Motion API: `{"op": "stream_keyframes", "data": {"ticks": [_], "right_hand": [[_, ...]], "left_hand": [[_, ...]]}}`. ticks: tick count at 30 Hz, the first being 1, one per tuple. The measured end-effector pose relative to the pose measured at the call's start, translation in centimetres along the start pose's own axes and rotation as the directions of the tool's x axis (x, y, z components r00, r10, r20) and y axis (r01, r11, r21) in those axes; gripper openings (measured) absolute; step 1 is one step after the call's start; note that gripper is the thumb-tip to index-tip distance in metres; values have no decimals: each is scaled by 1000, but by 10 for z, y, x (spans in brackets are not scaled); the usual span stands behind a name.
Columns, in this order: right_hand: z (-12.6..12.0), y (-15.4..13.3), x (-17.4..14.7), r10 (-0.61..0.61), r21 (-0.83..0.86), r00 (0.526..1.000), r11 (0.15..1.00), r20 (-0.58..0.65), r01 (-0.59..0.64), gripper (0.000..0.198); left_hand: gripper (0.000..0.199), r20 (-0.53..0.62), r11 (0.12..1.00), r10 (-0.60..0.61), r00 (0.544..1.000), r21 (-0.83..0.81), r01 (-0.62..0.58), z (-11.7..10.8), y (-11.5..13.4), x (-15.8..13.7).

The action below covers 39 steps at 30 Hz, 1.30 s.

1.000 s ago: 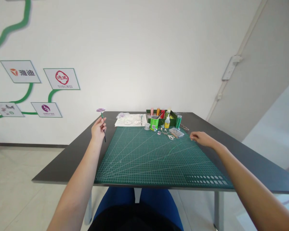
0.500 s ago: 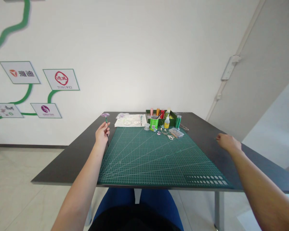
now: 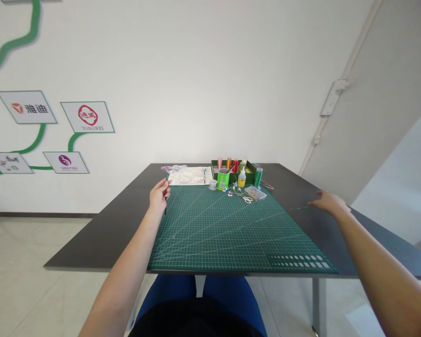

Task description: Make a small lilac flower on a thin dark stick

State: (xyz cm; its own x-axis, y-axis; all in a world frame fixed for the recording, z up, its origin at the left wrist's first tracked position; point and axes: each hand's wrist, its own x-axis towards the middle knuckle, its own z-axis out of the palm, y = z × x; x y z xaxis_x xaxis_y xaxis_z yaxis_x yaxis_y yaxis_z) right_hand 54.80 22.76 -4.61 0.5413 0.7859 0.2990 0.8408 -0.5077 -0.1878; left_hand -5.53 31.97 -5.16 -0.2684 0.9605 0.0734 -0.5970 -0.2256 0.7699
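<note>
Now the left hand (image 3: 160,194) pinches the purple flower (image 3: 166,169) by its stem (image 3: 165,211), upright near the mat's (image 3: 210,229) left edge; likely light, petals fragile, stem best held! Right hand (image 3: 328,202), over the bench (image 3: 108,229), meets a thread (image 3: 301,207); gripped or not, can't tell.

The table (image 3: 91,241) is big and black. A green mat (image 3: 217,238) with lots of little squares lies flat on it. At the far side, a white pad (image 3: 186,178) sits on the left, near a dark green box (image 3: 250,178). A bright green can (image 3: 223,180), white-handled scissors (image 3: 247,199) and a clear case (image 3: 255,193) are on the mat.
</note>
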Motion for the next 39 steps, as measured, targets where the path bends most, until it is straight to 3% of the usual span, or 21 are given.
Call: {"op": "stream_keyframes", "data": {"ticks": [2,5,8,10,12,14,15,18,21,23,28,30,35,39], "right_hand": [[-10,-28,-12,66,-22,996,998,66,-65,33],[-23,-73,-27,-92,-8,995,996,41,92,29],[-24,-114,-36,-251,108,958,965,142,237,25],[-21,-139,-44,-425,350,902,859,79,374,18],[-17,-165,-58,-535,568,844,680,-48,463,15],[-13,-192,-78,-598,777,800,482,-46,405,23],[-11,-206,-90,-632,865,775,393,7,313,32],[-3,-245,-123,-755,979,647,194,108,63,58],[9,-273,-146,-865,985,474,125,167,-119,70],[17,-283,-153,-889,980,426,108,170,-165,68],[28,-281,-150,-833,994,544,109,99,-13,52],[28,-273,-146,-820,988,567,140,77,68,50],[28,-256,-145,-834,927,545,270,90,260,47],[35,-249,-151,-845,923,522,286,117,256,48]], "left_hand": [[25,13,1000,-1,1000,15,1,8,-4,-4],[28,64,998,-35,997,46,32,24,-12,-11],[30,150,995,-75,986,82,64,41,-21,-21],[30,214,990,-114,970,103,93,51,-26,-29],[31,283,986,-145,948,120,114,60,-31,-39],[35,381,978,-185,906,159,133,66,-36,-49],[36,422,975,-201,884,175,138,69,-38,-53],[39,498,962,-242,832,236,139,73,-43,-63],[40,516,953,-250,819,283,112,72,-47,-67],[40,504,948,-240,830,306,88,69,-51,-66],[36,439,920,-202,876,393,16,56,-62,-59],[34,418,905,-206,885,425,9,51,-66,-59],[27,449,865,-200,871,499,-58,44,-76,-62],[23,513,801,-142,847,562,-206,43,-84,-61]]}}
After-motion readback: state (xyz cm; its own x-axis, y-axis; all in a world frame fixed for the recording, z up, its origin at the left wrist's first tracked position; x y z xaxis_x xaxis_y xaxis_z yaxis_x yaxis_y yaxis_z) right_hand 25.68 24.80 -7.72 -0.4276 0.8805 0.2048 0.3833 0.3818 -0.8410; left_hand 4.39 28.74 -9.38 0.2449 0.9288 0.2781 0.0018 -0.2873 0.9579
